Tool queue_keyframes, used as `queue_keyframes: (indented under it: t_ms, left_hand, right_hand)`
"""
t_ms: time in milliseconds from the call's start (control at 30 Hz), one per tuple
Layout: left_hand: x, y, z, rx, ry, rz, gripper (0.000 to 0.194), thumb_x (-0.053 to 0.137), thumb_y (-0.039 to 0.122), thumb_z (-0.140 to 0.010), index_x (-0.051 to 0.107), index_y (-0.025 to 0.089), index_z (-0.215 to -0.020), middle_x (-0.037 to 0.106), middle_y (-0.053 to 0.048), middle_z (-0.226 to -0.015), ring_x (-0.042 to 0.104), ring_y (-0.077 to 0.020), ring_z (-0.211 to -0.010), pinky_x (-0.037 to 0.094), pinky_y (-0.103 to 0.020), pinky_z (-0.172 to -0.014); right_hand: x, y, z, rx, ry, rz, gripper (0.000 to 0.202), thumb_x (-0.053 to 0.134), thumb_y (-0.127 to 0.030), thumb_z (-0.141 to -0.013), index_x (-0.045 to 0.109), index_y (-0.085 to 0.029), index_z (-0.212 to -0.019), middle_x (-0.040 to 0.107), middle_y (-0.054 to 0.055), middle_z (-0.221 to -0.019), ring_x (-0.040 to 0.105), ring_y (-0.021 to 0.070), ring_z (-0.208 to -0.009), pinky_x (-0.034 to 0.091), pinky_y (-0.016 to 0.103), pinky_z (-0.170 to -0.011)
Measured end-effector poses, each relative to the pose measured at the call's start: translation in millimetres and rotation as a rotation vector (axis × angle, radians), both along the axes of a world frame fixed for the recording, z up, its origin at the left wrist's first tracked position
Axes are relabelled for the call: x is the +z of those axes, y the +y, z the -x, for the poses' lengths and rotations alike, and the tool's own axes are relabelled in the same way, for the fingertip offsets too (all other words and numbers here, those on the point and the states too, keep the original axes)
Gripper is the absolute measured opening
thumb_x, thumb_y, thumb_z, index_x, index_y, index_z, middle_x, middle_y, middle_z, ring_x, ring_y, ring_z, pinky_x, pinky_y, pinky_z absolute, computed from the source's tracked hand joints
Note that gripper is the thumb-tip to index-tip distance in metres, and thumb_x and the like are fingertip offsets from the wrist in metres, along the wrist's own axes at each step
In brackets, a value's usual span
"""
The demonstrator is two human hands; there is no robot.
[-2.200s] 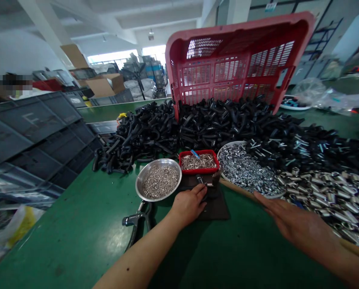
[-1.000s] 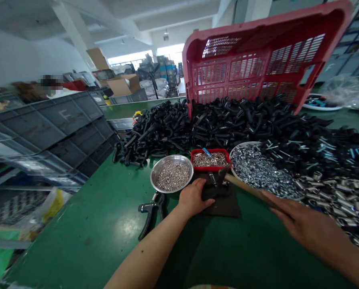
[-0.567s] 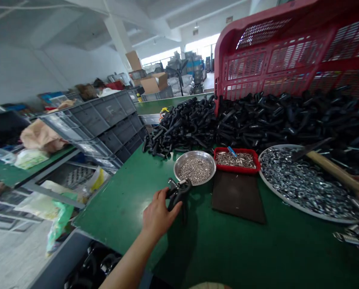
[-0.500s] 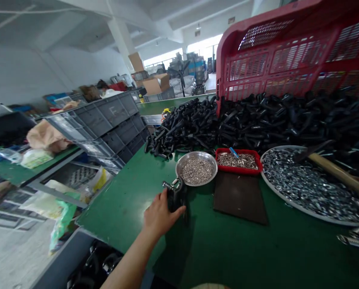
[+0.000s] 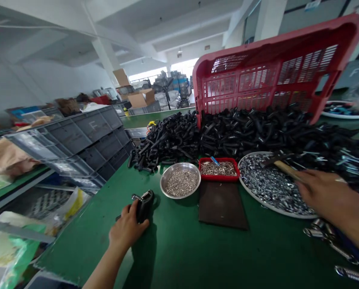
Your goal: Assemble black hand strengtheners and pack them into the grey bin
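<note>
My left hand (image 5: 127,228) is closed around a hand grip exerciser (image 5: 144,205) with black handles and a metal spring at its top. It stands on the green table left of the steel bowl (image 5: 164,192) of small metal pieces. In my right hand (image 5: 328,196) is the wooden handle of a hammer (image 5: 288,170). The dark hammer head lies over the round white tray (image 5: 258,202), which is full of shiny nut-like metal parts. Several loose metal springs (image 5: 352,274) are below my right forearm.
A red box (image 5: 218,178) of metal pins sits behind a dark square pad (image 5: 223,206). Black handles (image 5: 242,128) are heaped across the back before a tilted red crate (image 5: 236,86). Grey bins (image 5: 86,132) are stacked at the left, beyond the table edge.
The view has turned right, bringing my right hand and more springs into sight. My left hand has carried the hand grip exerciser leftward, away from the steel bowl.
</note>
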State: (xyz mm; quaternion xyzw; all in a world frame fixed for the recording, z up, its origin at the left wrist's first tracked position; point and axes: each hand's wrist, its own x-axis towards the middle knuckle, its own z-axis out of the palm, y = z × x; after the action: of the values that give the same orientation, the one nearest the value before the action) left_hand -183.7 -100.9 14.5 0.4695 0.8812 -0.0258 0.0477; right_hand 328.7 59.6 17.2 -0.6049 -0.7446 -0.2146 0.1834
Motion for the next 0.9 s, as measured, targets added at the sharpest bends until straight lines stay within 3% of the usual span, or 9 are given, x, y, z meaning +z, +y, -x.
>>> queue_keyframes:
  t_ms: [100, 167, 267, 367, 467, 600, 767, 900]
  left_hand:
    - [3.7, 7, 7, -0.071, 0.005, 0.033, 0.069, 0.043, 0.040, -0.071, 0.023, 0.024, -0.135, 0.037, -0.010, -0.132, 0.056, -0.0286, -0.094, 0.046, -0.040, -0.071]
    - [5.8, 10, 9, -0.114, 0.006, 0.052, 0.066, 0.043, 0.039, -0.071, 0.026, 0.024, -0.134, 0.039, -0.010, -0.130, 0.057, -0.0277, -0.092, 0.047, -0.039, -0.069]
    - [5.5, 8, 12, -0.144, 0.022, 0.043, 0.063, 0.044, 0.042, -0.072, 0.031, 0.023, -0.131, 0.043, -0.010, -0.128, 0.059, -0.0271, -0.088, 0.047, -0.038, -0.066]
    - [1.0, 3, 18, -0.169, 0.027, 0.013, 0.059, 0.044, 0.042, -0.074, 0.033, 0.025, -0.129, 0.039, -0.009, -0.132, 0.059, -0.0254, -0.088, 0.047, -0.036, -0.065]
    - [-3.7, -2, 29, -0.226, 0.007, 0.003, 0.056, 0.044, 0.040, -0.075, 0.033, 0.028, -0.129, 0.035, -0.005, -0.135, 0.060, -0.0232, -0.088, 0.047, -0.034, -0.067]
    - [-5.8, -6, 40, -0.276, -0.056, -0.014, 0.055, 0.047, 0.042, -0.074, 0.036, 0.031, -0.127, 0.038, -0.004, -0.134, 0.060, -0.0214, -0.086, 0.047, -0.033, -0.071]
    - [-2.2, -15, 39, -0.095, -0.045, -0.038, 0.059, 0.033, 0.054, -0.079, 0.036, 0.024, -0.129, 0.041, -0.009, -0.130, 0.059, -0.0265, -0.089, 0.047, -0.039, -0.069]
    - [11.2, -19, 30, -0.087, 0.023, -0.001, 0.064, 0.036, 0.060, -0.074, 0.039, 0.025, -0.128, 0.044, -0.011, -0.127, 0.057, -0.0315, -0.090, 0.045, -0.047, -0.073]
  right_hand:
    - [28.2, 4, 74, 0.142, -0.070, 0.119, 0.038, 0.038, -0.034, -0.082, 0.060, -0.017, -0.109, 0.058, 0.011, -0.111, 0.051, 0.0258, -0.099, 0.042, 0.036, -0.079]
    - [38.2, 25, 114, 0.125, -0.017, 0.260, 0.037, 0.038, -0.031, -0.083, 0.056, -0.017, -0.113, 0.057, 0.011, -0.111, 0.051, 0.0249, -0.100, 0.040, 0.037, -0.084]
    - [39.4, 75, 156, 0.053, 0.060, 0.421, 0.033, 0.043, -0.031, -0.083, 0.058, -0.015, -0.108, 0.058, 0.013, -0.107, 0.051, 0.0251, -0.101, 0.041, 0.037, -0.084]
    - [28.1, 124, 179, -0.021, 0.136, 0.504, 0.029, 0.047, -0.032, -0.084, 0.055, -0.015, -0.106, 0.056, 0.010, -0.107, 0.054, 0.0200, -0.094, 0.044, 0.037, -0.079]
    - [12.6, 153, 195, -0.078, 0.258, 0.535, 0.030, 0.049, -0.030, -0.084, 0.053, -0.013, -0.107, 0.055, 0.010, -0.106, 0.055, 0.0186, -0.091, 0.047, 0.037, -0.076]
    - [4.3, 161, 207, -0.104, 0.447, 0.463, 0.022, 0.051, -0.017, -0.078, 0.058, -0.007, -0.097, 0.060, 0.021, -0.093, 0.057, 0.0269, -0.089, 0.045, 0.036, -0.075]
    - [27.8, 152, 194, -0.107, 0.682, 0.293, 0.037, 0.048, -0.024, -0.076, 0.047, -0.003, -0.106, 0.057, 0.023, -0.100, 0.055, 0.0285, -0.095, 0.044, 0.038, -0.077]
    - [47.2, 115, 164, 0.023, 0.863, 0.287, 0.031, 0.039, -0.029, -0.080, 0.044, -0.008, -0.103, 0.060, 0.016, -0.092, 0.061, 0.0192, -0.075, 0.049, 0.030, -0.060]
